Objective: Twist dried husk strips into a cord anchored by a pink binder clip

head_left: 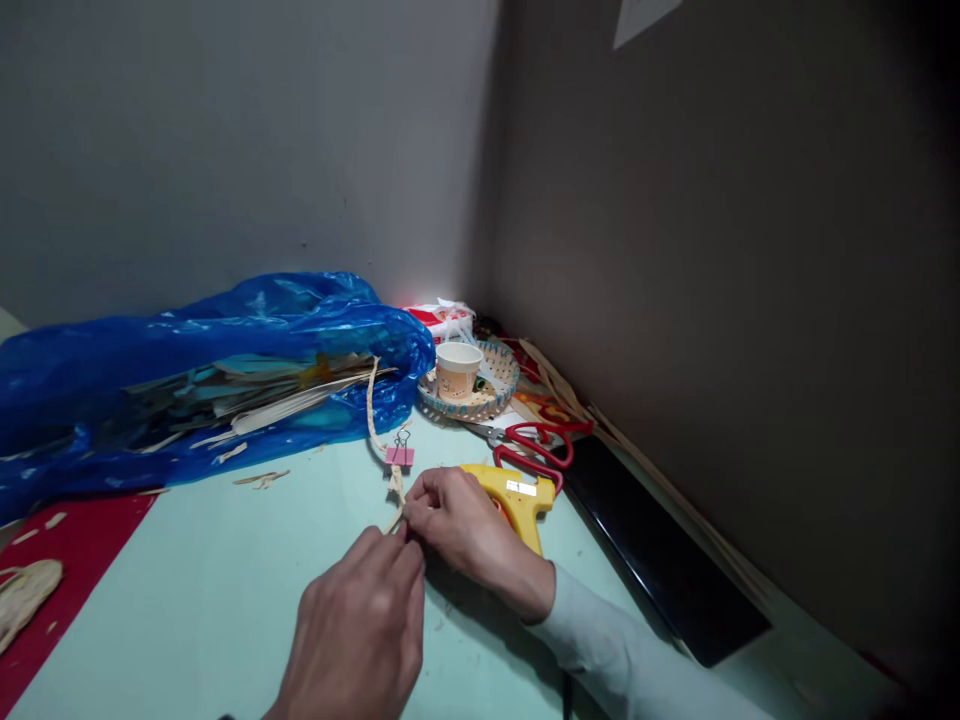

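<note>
A pale braided cord (371, 405) runs from the blue bag's edge down through a pink binder clip (400, 457) to my fingers. My left hand (360, 610) is closed at the cord's near end, its fingertips pinching the pale strands. My right hand (465, 525) pinches the same strands just above, its fingertips touching those of the left. Beyond my right hand lies a yellow glue gun (514, 490), partly hidden by it. Red-handled scissors (540, 445) rest behind the glue gun.
A blue plastic bag (315, 300) full of dry pale strips spreads along the back left. A paper cup (458, 372) stands in a woven basket (510, 370) near the corner. At right, a black flat object (660, 540) lies along the wall. A red sheet (82, 560) is at left.
</note>
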The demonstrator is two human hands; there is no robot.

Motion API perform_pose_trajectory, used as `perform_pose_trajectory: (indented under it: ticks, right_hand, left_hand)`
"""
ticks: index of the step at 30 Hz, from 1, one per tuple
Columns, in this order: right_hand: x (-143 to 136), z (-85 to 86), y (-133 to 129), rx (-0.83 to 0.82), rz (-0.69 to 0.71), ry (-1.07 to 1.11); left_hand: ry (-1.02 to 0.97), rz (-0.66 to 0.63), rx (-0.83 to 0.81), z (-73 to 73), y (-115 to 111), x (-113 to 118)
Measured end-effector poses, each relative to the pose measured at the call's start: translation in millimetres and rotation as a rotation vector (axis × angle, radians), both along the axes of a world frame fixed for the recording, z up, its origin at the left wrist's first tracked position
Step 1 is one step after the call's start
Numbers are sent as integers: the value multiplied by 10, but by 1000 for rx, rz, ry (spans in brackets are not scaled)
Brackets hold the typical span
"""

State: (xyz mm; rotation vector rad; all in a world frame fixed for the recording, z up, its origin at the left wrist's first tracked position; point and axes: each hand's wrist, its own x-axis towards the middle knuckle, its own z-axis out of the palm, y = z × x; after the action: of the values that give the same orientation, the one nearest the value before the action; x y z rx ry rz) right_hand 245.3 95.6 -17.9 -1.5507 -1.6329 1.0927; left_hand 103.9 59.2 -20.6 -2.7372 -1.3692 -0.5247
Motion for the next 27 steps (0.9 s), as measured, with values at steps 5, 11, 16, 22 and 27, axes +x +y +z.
perform_pose_trajectory:
  ticks: [5, 11, 16, 22, 27]
  right_hand:
    - [-14, -58, 9, -23, 23, 114]
    - [-22, -58, 10, -11, 31, 103]
    - [-10, -5, -55, 34, 104, 8]
    - [50, 95, -145, 190, 111, -287]
    - [87, 212, -215, 220, 98, -536]
  left_hand:
    - [-384, 343, -463, 234, 346, -115]
    - [-826, 165, -1114, 72, 519, -90]
    - [-872, 268, -1027, -44, 510, -93]
    - [-829, 291, -882, -62, 489, -79]
    - [-852, 318, -875, -88, 470, -69]
